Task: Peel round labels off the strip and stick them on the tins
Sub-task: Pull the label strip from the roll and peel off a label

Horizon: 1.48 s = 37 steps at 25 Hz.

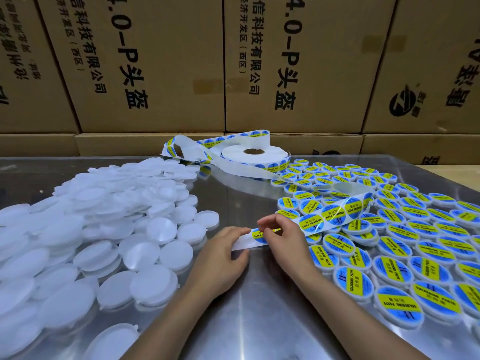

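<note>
Round blue-and-yellow labels [260, 235] sit on the white backing strip [335, 216] near the table's middle, where we pinch one at its edge. Our right hand [279, 236] has its fingers [262, 224] closed on that label; our left hand [223, 252] pins the strip's bare end flat, fingers pressed together. Pulled too sharply, the label could curl and stick to itself. Plain white tins [158, 229] lie left, labelled tins [394, 274] right on the shiny metal table [259, 307].

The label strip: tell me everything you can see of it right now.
The label strip is glossy white backing carrying round blue-and-yellow labels. It runs from the roll over the labelled tins to both hands. The left hand pins its bare end; the right hand pinches the end label.
</note>
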Each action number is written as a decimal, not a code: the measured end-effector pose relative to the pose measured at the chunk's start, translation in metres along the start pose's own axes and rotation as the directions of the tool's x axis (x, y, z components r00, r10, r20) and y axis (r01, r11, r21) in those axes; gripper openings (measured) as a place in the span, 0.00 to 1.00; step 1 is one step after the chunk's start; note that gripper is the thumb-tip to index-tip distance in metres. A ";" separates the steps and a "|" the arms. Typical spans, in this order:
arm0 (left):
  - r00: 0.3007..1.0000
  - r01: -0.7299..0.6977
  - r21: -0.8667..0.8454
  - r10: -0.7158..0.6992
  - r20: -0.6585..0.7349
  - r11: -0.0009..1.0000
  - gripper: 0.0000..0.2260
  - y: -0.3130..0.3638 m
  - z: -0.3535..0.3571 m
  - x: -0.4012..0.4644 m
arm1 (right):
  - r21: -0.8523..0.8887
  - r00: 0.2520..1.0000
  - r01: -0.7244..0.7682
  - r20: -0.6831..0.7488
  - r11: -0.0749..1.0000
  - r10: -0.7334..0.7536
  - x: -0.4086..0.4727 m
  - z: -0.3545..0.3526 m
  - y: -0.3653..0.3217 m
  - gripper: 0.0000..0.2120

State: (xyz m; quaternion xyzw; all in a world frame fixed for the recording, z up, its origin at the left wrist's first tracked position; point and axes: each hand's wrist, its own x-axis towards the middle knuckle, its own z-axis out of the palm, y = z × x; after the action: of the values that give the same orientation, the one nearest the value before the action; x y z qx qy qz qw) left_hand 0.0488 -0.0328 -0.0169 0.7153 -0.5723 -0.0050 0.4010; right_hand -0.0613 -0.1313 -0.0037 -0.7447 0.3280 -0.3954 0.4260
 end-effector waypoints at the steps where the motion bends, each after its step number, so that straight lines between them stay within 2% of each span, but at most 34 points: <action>1: 1.000 -0.003 0.028 0.003 0.012 1.000 0.18 0.000 -0.001 0.000 | -0.011 1.000 -0.003 -0.015 1.000 0.003 0.000 0.000 0.000 0.13; 8: 0.980 -0.060 0.325 -0.005 0.197 0.944 0.21 0.004 -0.005 -0.004 | -0.060 0.998 -0.020 -0.063 0.998 0.016 -0.002 -0.002 0.003 0.11; 13: 0.981 -0.015 0.587 -0.102 0.167 0.810 0.20 0.012 -0.008 -0.008 | -0.235 0.999 -0.009 -0.040 0.972 -0.001 -0.006 -0.002 0.005 0.09; 16: 0.982 -0.004 0.626 -0.115 0.150 0.780 0.20 0.018 -0.008 -0.012 | -0.368 0.999 0.030 0.035 0.929 -0.019 -0.004 -0.001 0.008 0.12; 19: 0.987 -0.020 0.599 -0.081 0.140 0.800 0.17 0.021 -0.011 -0.013 | -0.499 0.987 0.091 0.157 0.862 -0.014 -0.004 -0.001 0.007 0.22; 22: 0.985 -0.036 0.535 -0.062 0.163 0.844 0.14 0.018 -0.012 -0.011 | -0.584 0.971 0.161 0.238 0.795 -0.021 -0.003 -0.001 0.008 0.25; 25: 0.986 0.022 0.342 -0.076 0.146 0.940 0.14 0.010 -0.013 -0.007 | -0.587 0.956 0.219 0.288 0.780 -0.052 -0.001 -0.002 0.010 0.24; 28: 0.997 0.068 0.162 -0.075 0.034 0.984 0.12 0.005 -0.011 -0.004 | -0.544 0.951 0.242 0.299 0.804 -0.084 0.000 -0.003 0.013 0.22; 30: 0.999 0.023 0.148 -0.018 -0.037 0.989 0.12 0.004 -0.009 -0.003 | -0.479 0.949 0.247 0.296 0.842 -0.110 0.001 -0.004 0.014 0.20; 32: 0.999 -0.023 0.178 0.031 -0.043 0.984 0.14 0.001 -0.009 0.000 | -0.400 0.950 0.242 0.283 0.884 -0.132 0.003 -0.004 0.015 0.14; 34: 1.000 -0.021 0.183 0.023 -0.013 0.983 0.14 0.000 -0.010 0.002 | -0.341 0.950 0.242 0.275 0.908 -0.150 0.004 -0.005 0.014 0.09; 37: 1.000 0.006 0.134 -0.003 -0.018 0.991 0.12 0.001 -0.011 0.001 | -0.300 0.942 0.257 0.290 0.919 -0.169 0.004 -0.006 0.015 0.06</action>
State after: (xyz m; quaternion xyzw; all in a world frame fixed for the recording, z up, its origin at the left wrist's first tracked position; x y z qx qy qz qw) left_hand 0.0535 -0.0279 -0.0088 0.7418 -0.5660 0.0389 0.3574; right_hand -0.0667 -0.1424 -0.0137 -0.8825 0.2481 -0.2780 0.2871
